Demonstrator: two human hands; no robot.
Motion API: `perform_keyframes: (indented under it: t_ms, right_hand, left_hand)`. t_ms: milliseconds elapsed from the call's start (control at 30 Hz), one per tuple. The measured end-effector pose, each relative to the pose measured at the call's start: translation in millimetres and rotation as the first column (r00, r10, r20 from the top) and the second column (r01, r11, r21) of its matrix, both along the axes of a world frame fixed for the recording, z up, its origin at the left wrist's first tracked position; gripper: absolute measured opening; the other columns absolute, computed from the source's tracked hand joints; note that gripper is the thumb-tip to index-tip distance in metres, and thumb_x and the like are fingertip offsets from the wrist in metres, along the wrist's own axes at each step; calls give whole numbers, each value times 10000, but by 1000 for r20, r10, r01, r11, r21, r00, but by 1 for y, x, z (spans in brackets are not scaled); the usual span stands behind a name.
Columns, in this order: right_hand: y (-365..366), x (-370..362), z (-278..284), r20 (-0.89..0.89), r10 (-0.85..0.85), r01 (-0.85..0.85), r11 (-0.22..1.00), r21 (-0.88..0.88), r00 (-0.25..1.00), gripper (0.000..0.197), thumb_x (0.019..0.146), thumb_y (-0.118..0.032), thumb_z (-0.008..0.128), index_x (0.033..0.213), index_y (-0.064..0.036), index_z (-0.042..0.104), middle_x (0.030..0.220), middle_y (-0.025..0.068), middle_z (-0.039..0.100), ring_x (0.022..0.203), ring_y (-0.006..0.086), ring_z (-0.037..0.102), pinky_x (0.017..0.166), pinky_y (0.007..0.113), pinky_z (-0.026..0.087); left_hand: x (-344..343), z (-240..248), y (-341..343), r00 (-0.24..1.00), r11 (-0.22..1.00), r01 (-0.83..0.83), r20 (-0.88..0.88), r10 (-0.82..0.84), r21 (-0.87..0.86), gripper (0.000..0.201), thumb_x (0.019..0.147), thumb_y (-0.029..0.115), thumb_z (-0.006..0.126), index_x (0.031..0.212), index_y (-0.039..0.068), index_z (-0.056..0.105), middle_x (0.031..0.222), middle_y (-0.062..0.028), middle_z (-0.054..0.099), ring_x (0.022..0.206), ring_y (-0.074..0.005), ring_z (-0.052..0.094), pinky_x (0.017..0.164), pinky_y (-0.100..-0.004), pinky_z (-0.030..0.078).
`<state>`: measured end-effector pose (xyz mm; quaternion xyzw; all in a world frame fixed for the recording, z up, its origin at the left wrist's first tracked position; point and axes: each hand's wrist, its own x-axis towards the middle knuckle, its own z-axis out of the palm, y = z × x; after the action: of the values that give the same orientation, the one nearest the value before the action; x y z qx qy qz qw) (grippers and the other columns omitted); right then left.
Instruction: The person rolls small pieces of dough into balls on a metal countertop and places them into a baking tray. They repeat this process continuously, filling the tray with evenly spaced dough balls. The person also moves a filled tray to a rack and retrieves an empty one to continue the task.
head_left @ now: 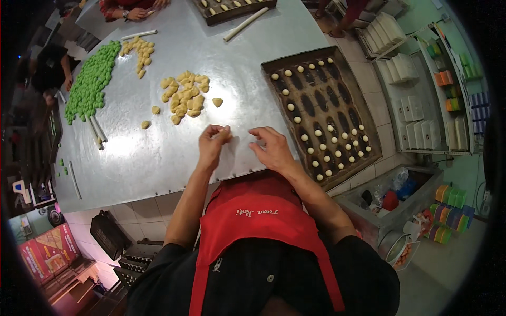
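My left hand point(212, 146) is over the metal table near its front edge, fingers curled inward. A small pale piece of dough point(227, 135) shows at its fingertips, mostly covered by them. To its right, my right hand point(275, 150) is held with thumb and fingers apart and nothing between them. Beyond my hands lies a pile of yellow dough pieces point(184, 95). One loose dough piece point(217, 102) sits to the right of that pile, and two more rest on its left. At my right is a dark baking tray point(311, 120) bearing several small round pale dough balls point(330, 128).
Green dough pieces point(95, 79) cover the table's far left, beside a smaller yellow cluster point(138, 50). Rolling pins point(246, 24) lie about the metal table point(158, 163). Another filled tray point(232, 16) and a co-worker's hands point(139, 13) are at the far side. A metal bin point(416, 184) stands right.
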<state>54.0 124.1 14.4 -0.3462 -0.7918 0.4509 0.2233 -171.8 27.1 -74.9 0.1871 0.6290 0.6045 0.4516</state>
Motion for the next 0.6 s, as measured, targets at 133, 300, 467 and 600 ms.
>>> perform_keyframes:
  t_ms: [133,300,467,600]
  right_hand:
    - [-22,-53,5,-31,-9,3,981,-196,999,352,970,-85,796,1312,-13,755,1126,193,794,985,303,811,877,402,654]
    - [-49,-90,10,-125,-42,30,995,-91,991,244,1019,-51,755,1254,10,772,1040,170,814,916,234,820,834,346,663]
    - [-59,-114,-20,-297,-173,-41,801,-597,939,220,1040,-82,772,1225,37,776,1014,108,804,888,178,782,804,324,639]
    - [-45,-112,-28,-418,-33,-367,423,-829,908,234,1048,-112,788,1229,36,778,1007,79,793,813,141,732,740,296,601]
  left_hand:
    - [23,50,-11,993,999,8,117,-4,-36,319,1088,325,788,1093,14,715,956,-67,761,849,-134,747,680,-296,592]
    - [3,55,-25,919,991,-12,-393,-41,-132,504,1188,439,578,983,-7,694,783,-115,722,717,-190,715,633,-401,532]
    - [-13,60,-28,774,992,-97,-633,22,-84,586,1224,443,460,935,-27,660,703,-187,678,651,-283,689,650,-458,525]
    - [-28,78,-47,900,982,67,-415,-136,-175,593,1204,480,487,931,-16,662,816,-261,736,766,-421,740,717,-510,557]
